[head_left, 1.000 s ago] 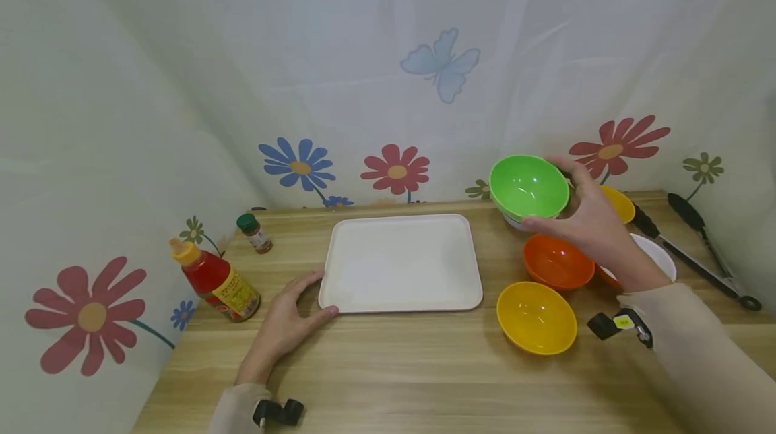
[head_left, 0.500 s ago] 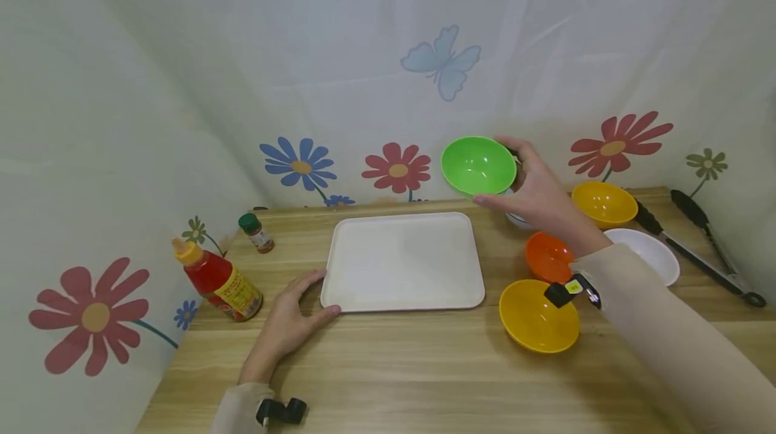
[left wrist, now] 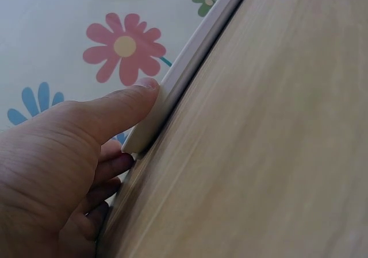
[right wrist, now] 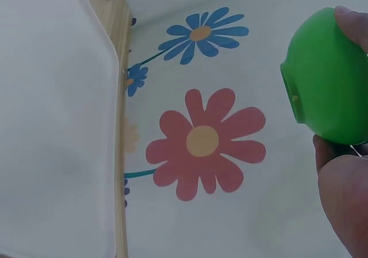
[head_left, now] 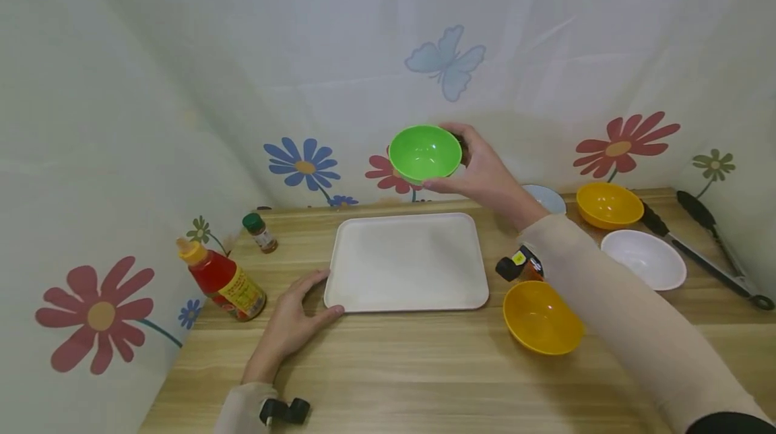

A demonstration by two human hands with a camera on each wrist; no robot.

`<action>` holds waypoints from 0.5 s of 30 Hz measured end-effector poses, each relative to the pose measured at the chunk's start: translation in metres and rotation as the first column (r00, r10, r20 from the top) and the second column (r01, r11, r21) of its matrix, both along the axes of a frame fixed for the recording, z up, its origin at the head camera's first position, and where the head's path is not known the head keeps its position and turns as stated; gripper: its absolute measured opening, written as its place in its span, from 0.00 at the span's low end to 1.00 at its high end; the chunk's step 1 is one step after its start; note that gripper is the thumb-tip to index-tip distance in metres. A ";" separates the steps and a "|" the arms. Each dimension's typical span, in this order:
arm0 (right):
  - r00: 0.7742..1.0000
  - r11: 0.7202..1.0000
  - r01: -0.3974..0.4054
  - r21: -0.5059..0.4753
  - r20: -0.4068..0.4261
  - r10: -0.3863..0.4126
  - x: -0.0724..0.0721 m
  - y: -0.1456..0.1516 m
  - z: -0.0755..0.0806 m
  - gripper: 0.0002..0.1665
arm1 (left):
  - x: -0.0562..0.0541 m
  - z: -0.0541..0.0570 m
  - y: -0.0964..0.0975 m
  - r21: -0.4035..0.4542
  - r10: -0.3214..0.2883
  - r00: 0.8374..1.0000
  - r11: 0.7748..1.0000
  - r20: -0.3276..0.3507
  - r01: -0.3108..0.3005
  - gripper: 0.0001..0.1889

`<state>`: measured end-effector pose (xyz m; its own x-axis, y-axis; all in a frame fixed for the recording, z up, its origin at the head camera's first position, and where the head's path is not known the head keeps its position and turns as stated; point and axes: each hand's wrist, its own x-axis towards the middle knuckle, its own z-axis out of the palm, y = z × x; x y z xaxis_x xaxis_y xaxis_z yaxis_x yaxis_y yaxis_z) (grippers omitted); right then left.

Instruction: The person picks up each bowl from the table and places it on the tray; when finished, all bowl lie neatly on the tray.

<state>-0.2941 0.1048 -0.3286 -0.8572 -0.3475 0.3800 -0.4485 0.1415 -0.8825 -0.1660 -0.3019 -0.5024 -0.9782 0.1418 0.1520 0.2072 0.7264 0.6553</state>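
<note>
In the head view my right hand (head_left: 479, 168) grips a green bowl (head_left: 426, 153) by its right side, thumb at the near rim and fingers behind. The bowl is in the air above the far edge of a white rectangular tray (head_left: 407, 262). The right wrist view shows the green bowl (right wrist: 328, 80) from its outside, with its foot ring toward the left. My left hand (head_left: 294, 319) holds the tray's near left corner, thumb on the front edge and fingers along the left side. In the left wrist view the thumb presses the tray's rim (left wrist: 172, 85).
Right of the tray are a yellow bowl (head_left: 541, 318), another yellow bowl (head_left: 609, 205), a white bowl (head_left: 644, 260), a pale bowl (head_left: 545, 198) and tongs (head_left: 706, 259). A sauce bottle (head_left: 224, 282) and a green-capped spice jar (head_left: 261, 233) stand left. A curtain hangs behind.
My right hand has carried the green bowl leftward and slightly up, from above the right-hand bowls to behind the tray. The left hand keeps its place at the tray corner.
</note>
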 end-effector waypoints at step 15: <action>0.986 0.986 -0.145 -0.083 0.071 0.151 -0.018 -0.067 -0.016 0.63 | 0.001 0.001 0.000 0.018 -0.003 1.000 1.000 0.006 0.003 0.44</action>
